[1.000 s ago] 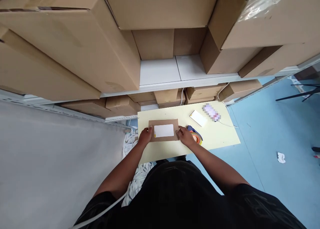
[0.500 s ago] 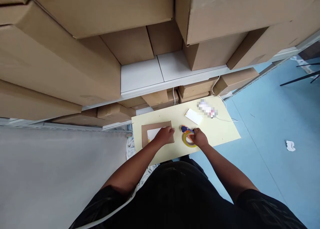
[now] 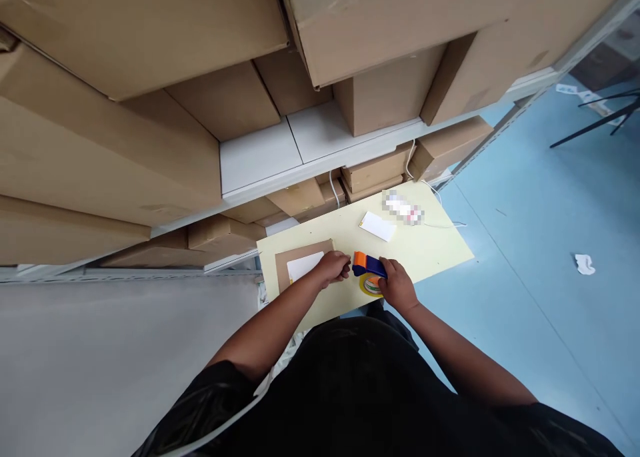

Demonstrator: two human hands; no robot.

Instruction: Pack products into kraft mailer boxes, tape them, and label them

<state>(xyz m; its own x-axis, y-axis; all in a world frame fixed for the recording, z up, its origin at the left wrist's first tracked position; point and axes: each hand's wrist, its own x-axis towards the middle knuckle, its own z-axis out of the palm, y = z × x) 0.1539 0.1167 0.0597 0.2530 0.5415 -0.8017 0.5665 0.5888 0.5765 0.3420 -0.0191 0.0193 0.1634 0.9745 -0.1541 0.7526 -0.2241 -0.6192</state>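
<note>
My right hand (image 3: 399,284) grips a tape dispenser (image 3: 369,265) with a blue body, an orange front part and a roll of yellow tape below. The dispenser points left, toward my left hand (image 3: 334,268). Curled fingers of my left hand come close to the dispenser's front; whatever they pinch, if anything, is too small to make out. Under my left forearm a white card or sheet (image 3: 301,266) lies on a flat piece of brown cardboard (image 3: 283,269), both partly covered by the arm.
The pale yellow tabletop (image 3: 430,244) carries a white box-like packet (image 3: 377,226) and a blurred white item (image 3: 403,208) with a thin cord. Shelves (image 3: 270,154) packed with cardboard boxes (image 3: 400,90) rise over its far edge. A crumpled white scrap (image 3: 584,264) lies on the blue floor.
My right hand has turned the dispenser so its orange and blue side faces up. My left hand remains closed, now beside the dispenser's front. The camera view has shifted and tilted slightly.
</note>
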